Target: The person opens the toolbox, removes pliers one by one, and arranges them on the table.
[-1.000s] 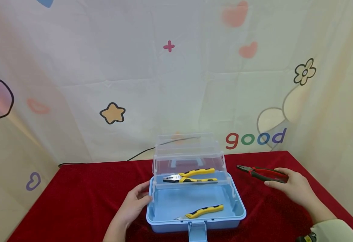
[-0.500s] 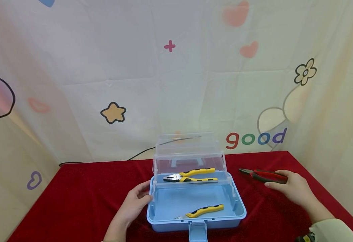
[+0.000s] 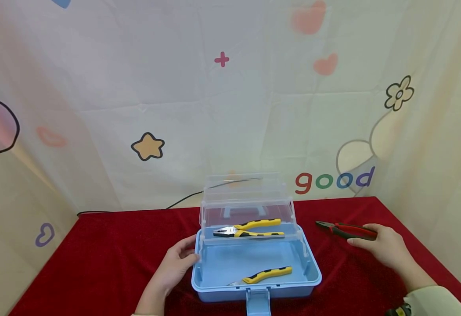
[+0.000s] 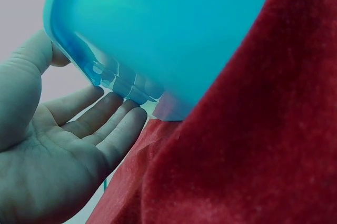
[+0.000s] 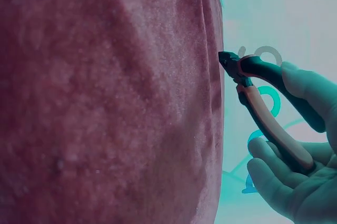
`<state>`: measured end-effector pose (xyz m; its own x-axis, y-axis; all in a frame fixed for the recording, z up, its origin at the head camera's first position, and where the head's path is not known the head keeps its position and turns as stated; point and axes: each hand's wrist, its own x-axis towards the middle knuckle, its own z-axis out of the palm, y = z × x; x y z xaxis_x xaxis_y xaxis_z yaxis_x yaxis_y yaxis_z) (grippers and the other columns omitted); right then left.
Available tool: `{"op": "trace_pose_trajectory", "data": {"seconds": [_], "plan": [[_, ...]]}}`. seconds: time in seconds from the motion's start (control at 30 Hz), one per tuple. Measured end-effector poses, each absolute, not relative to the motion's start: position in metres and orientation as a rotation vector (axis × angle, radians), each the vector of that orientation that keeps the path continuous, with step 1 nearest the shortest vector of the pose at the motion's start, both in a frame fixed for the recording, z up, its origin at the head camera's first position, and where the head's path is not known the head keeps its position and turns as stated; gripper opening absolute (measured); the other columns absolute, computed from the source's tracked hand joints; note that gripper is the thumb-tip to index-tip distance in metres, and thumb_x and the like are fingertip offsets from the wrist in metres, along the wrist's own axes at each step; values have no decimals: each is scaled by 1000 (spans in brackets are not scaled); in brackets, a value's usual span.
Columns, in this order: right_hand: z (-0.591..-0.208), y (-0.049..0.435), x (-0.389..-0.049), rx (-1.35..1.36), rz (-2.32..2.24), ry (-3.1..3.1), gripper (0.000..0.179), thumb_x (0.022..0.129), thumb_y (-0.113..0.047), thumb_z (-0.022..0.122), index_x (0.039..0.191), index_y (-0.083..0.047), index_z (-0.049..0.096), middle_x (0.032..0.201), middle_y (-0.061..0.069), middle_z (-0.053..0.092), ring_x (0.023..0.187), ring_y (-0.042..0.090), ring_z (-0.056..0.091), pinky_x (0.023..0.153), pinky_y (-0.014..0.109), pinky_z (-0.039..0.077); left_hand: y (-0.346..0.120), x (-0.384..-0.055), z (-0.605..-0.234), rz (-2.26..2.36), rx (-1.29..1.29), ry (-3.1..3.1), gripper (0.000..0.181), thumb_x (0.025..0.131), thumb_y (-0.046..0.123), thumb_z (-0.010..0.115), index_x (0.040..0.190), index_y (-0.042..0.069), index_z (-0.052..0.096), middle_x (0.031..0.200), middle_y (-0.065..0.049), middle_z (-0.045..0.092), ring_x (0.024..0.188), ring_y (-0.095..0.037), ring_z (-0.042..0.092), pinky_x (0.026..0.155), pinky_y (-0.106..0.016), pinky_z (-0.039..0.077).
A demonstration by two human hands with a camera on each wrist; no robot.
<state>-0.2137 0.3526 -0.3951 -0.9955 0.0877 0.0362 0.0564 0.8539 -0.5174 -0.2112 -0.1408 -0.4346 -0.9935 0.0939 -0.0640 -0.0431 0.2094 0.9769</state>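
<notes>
A light blue toolbox (image 3: pixel 250 256) stands on the red cloth with its clear lid (image 3: pixel 246 188) raised. My left hand (image 3: pixel 177 263) grips its left side: in the left wrist view the thumb hooks at the rim and the fingertips lie along the outer wall. To the right of the box, my right hand (image 3: pixel 382 245) holds red-and-black pliers (image 3: pixel 347 229) by the handles, their nose pointing left, low over the cloth. Yellow-and-black pliers (image 3: pixel 250 228) lie toward the back of the box. A yellow-and-black-handled tool (image 3: pixel 268 275) lies inside along the front wall, its metal end partly hidden.
The box's blue latch (image 3: pixel 258 303) hangs down in front. A black tape measure (image 3: pixel 399 310) shows at the lower right, by the right sleeve (image 3: pixel 437 300). A printed curtain (image 3: pixel 175 105) rises behind the cloth, with a thin black cable (image 3: pixel 185 201) running along its foot.
My right hand has shifted slightly right and down with the red-and-black pliers, whose handles have come closer together. The left hand and the toolbox stay in place.
</notes>
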Motion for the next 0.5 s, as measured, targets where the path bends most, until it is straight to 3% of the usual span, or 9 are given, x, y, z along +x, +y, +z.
{"op": "trace_pose_trajectory", "data": {"seconds": [0.27,0.5], "plan": [[-392,347,-214,-133,796,-2986,84,75,-52,71,121,15,50,104,29,60,83,27,54,59,29,44,-141,-212,-435,1905,23,2359,54,86,9,58,138,8,46,133,-16,53,106,-24,60,89,-42,54],[-385,338,-213,-156,789,-3012,78,74,-50,73,112,15,54,87,17,64,73,22,51,55,28,42,-140,-211,-434,1902,7,2367,54,85,8,57,138,8,46,132,-15,54,106,-24,60,89,-42,53]]}}
